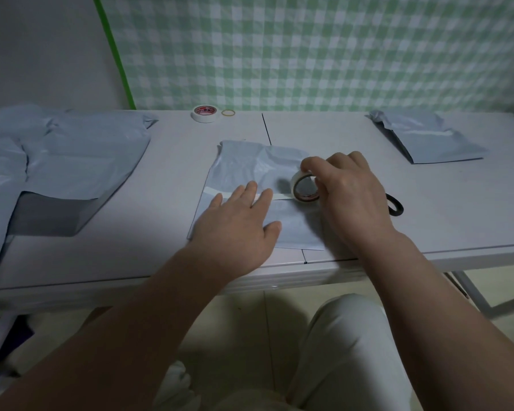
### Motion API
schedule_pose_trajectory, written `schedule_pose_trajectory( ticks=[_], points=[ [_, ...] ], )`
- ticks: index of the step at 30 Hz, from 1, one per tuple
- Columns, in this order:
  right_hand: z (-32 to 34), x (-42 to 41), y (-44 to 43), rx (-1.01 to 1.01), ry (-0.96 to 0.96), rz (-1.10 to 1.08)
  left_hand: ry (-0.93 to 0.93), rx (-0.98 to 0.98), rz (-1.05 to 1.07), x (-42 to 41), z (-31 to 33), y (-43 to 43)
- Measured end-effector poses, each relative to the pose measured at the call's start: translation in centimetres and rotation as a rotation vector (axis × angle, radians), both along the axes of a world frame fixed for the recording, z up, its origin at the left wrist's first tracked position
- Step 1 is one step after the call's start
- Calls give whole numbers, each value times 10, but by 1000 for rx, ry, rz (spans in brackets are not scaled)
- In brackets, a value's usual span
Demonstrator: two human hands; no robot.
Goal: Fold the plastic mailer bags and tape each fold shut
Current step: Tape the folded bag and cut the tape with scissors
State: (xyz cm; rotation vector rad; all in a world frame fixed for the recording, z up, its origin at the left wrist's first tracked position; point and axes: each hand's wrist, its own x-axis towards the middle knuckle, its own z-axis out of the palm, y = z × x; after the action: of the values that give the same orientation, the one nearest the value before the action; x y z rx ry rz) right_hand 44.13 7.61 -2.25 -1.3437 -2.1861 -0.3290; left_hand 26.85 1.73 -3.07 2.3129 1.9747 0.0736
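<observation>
A folded grey mailer bag [244, 164] lies flat at the middle of the white table [172, 173]. A pale strip of tape [217, 192] runs across its fold. My left hand [238, 223] lies flat with straight fingers pressing on the strip and the bag. My right hand [347, 194] grips a roll of tape [304, 186] standing on edge at the strip's right end, thumb and fingers curled round it.
A pile of loose grey mailer bags [57, 161] covers the table's left side. One folded bag [428, 137] lies at the far right. A second tape roll [205, 113] and a rubber band [228, 113] sit at the back edge. A black scissor handle [395, 204] shows behind my right wrist.
</observation>
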Motion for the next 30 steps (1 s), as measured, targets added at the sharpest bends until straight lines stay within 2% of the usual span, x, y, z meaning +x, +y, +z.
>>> schedule_pose_trajectory(
  ticks=[3, 6, 13, 17, 21, 26, 30],
  points=[
    [-3, -2, 1, 56, -33, -9, 15, -12, 1, 1, -1, 0],
    [-4, -2, -1, 42, 25, 37, 40, -11, 13, 4, -1, 0],
    [-9, 0, -2, -364, 441, 59, 87, -65, 39, 15, 11, -2],
    [-7, 4, -1, -463, 634, 41, 71, -13, -46, 23, 18, 2],
    [-10, 6, 1, -473, 650, 72, -134, -19, -52, 29, 15, 0],
    [-9, 6, 2, -438, 627, 89, -110, 0, -45, 30, 12, -2],
    [-7, 9, 1, -388, 528, 90, -63, -19, -56, 30, 7, 0]
  ],
)
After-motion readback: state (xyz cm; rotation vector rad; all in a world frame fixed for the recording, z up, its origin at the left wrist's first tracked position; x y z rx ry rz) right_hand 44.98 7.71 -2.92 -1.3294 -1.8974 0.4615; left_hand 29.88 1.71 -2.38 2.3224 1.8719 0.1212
